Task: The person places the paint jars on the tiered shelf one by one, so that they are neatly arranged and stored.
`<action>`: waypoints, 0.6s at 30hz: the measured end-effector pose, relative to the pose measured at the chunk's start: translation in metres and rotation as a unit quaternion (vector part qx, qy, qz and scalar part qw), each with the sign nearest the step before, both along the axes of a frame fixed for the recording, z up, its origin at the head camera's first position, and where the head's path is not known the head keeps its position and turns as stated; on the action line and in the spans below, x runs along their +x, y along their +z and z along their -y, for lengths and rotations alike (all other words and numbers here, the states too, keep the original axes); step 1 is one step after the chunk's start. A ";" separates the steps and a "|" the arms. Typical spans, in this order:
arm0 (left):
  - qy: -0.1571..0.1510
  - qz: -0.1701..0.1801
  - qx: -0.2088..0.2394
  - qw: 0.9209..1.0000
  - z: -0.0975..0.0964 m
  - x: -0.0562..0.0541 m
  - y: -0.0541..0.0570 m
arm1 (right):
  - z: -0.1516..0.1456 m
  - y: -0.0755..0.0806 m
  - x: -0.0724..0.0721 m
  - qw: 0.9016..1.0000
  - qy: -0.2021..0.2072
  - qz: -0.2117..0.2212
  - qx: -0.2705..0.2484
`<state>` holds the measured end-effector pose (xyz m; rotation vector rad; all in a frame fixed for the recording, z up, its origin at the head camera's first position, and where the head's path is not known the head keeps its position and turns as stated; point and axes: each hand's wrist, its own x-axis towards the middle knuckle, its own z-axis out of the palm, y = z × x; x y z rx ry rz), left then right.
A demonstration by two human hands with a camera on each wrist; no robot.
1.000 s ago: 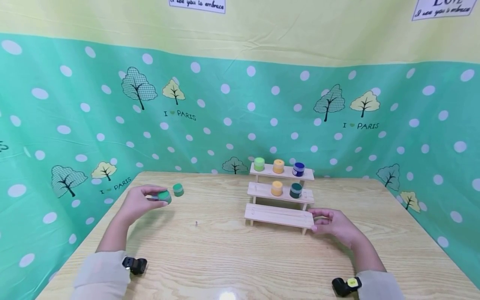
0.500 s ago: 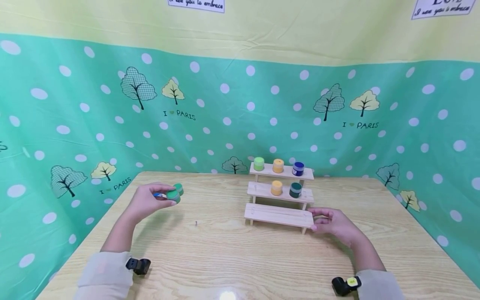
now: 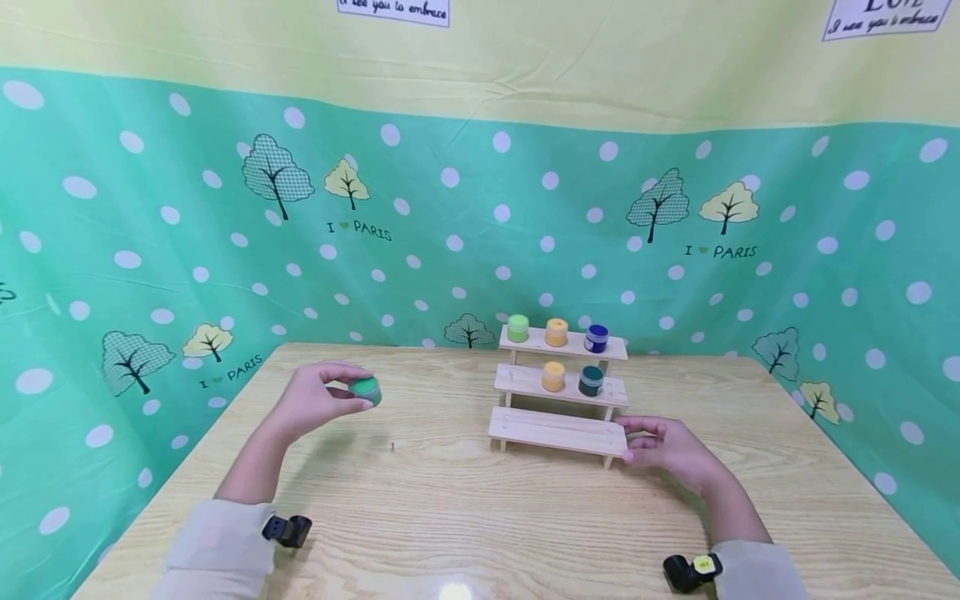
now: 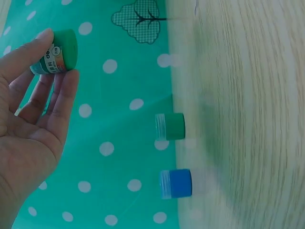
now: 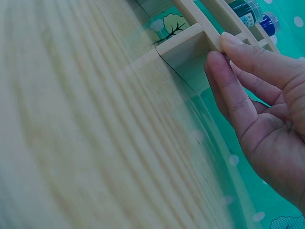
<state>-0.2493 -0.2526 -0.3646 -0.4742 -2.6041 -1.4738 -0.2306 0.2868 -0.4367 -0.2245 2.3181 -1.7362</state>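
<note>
My left hand (image 3: 318, 402) holds a small green paint jar (image 3: 366, 391) above the table, between thumb and fingertips; its printed label shows in the left wrist view. Behind it, a second green jar (image 4: 174, 126) and a blue jar (image 4: 178, 183) stand on the table, both hidden by the hand in the head view. My right hand (image 3: 671, 450) pinches the right end of the lowest shelf of a three-step wooden rack (image 3: 555, 427). On the top step sit a light green jar (image 3: 518, 328), an orange jar (image 3: 557, 332) and a dark blue jar (image 3: 597, 338).
The middle step carries another orange jar (image 3: 553, 377) and a dark green jar (image 3: 591, 381). A tiny dark mark (image 3: 392, 447) shows on the wood-grain table (image 3: 450, 517). A green dotted curtain (image 3: 465, 208) hangs along the back and sides.
My left hand has moved right with the green jar and now covers the second green jar in the head view. The right hand and the rack have stayed put.
</note>
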 end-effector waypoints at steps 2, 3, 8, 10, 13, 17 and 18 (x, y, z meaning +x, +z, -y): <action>-0.006 0.000 0.005 1.000 -0.004 0.000 0.001 | 0.000 0.000 0.000 1.000 -0.002 0.000 0.000; -0.011 -0.001 0.007 1.000 -0.006 0.000 0.001 | 0.001 0.000 0.000 1.000 -0.002 0.000 0.000; -0.038 -0.018 0.006 0.999 -0.017 0.000 0.000 | 0.001 0.002 0.001 1.000 -0.002 -0.004 0.004; -0.046 -0.020 0.007 0.999 -0.022 0.001 0.000 | 0.000 0.002 0.001 1.000 -0.001 -0.006 0.006; -0.057 -0.013 0.011 0.998 -0.028 0.003 0.002 | 0.001 0.002 0.001 1.000 -0.002 -0.006 0.007; -0.067 -0.008 0.013 0.998 -0.036 0.005 0.006 | 0.001 0.002 0.001 1.000 -0.003 -0.006 0.010; -0.070 -0.006 0.013 0.997 -0.038 0.005 0.007 | 0.001 0.002 0.001 1.000 -0.003 -0.007 0.011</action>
